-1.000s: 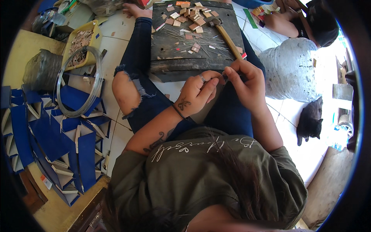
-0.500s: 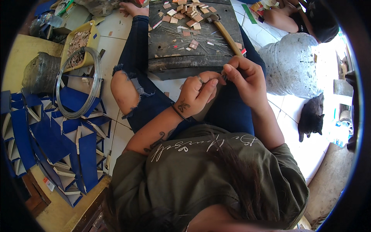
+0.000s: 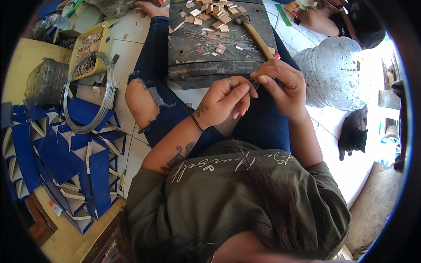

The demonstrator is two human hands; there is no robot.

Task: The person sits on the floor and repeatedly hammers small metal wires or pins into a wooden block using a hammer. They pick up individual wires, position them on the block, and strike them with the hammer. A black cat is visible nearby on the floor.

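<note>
Over my lap, just in front of a dark wooden block (image 3: 188, 65), my two hands meet at the fingertips. My left hand (image 3: 229, 98) is closed, its thumb pressed against the index finger. My right hand (image 3: 283, 85) pinches from the other side with thumb and forefinger. Between them shows a small, thin, grey piece that looks like wire (image 3: 255, 83); the fingers hide most of it. On the block lie cut lengths of thin wire (image 3: 239, 49), small flat wooden pieces (image 3: 223, 19) and a hammer (image 3: 258, 37) with a wooden handle, its head toward the far side.
To my left are a coil of wire (image 3: 66, 105), blue-covered angular pieces (image 3: 98, 175) and a yellow basket (image 3: 108, 44) of small wooden chips. At right stand a large greyish container (image 3: 329, 72) and a black cat (image 3: 353, 131). Another person (image 3: 318, 22) sits at the far right.
My left hand has turned a little and its lower fingers have loosened and extended. My right hand has shifted slightly right, its fingers still pinched at the small piece.
</note>
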